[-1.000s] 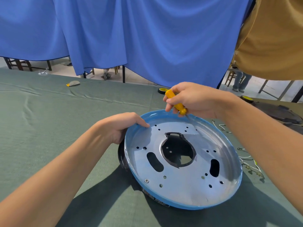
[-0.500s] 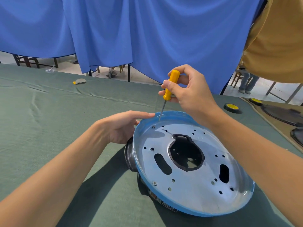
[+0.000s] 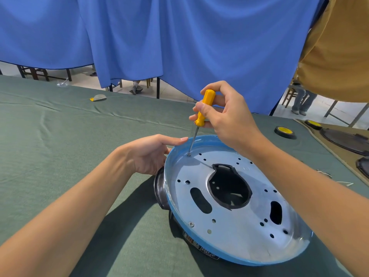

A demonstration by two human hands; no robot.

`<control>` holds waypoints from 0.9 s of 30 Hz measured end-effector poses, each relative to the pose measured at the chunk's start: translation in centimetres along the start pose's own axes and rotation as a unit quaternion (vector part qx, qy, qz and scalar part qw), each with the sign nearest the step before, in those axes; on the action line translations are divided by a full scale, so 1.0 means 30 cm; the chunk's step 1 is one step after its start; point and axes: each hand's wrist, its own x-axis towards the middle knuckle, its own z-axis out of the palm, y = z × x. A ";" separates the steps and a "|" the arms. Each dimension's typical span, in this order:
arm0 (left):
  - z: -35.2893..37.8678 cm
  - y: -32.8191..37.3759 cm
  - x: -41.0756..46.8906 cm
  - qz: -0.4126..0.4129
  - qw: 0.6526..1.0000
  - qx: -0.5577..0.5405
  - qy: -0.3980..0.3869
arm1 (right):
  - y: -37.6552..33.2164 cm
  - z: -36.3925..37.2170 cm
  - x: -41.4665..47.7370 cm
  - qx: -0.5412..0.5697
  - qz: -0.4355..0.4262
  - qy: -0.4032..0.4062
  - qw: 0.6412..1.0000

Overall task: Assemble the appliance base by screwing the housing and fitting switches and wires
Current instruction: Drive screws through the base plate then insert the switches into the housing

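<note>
Housing [image 3: 229, 238]: my right hand [image 3: 229, 120] pinches the yellow screwdriver [image 3: 205, 107] nearly upright, tip on the 11 o'clock screw [image 3: 188, 154]; my left hand [image 3: 151, 154], fingers loosely extended, rests against the 10 o'clock rim [image 3: 174, 147].

Both arms are bare skin from the near edge of view to the fingertips. The left forearm [image 3: 79, 206] is slim and smooth, with a faint tendon line at the wrist. The left grip [image 3: 151, 154] has long, slender fingers and a short, neatly trimmed nail on the forefinger. The right forearm [image 3: 299, 188], on the right, is likewise smooth; the right grip [image 3: 229, 120] shows creased knuckles and a short thumbnail
</note>
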 end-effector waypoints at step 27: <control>0.007 0.006 0.012 -0.014 1.000 0.006 0.021 | 0.012 -0.010 -0.002 -0.024 -0.028 -0.058 0.998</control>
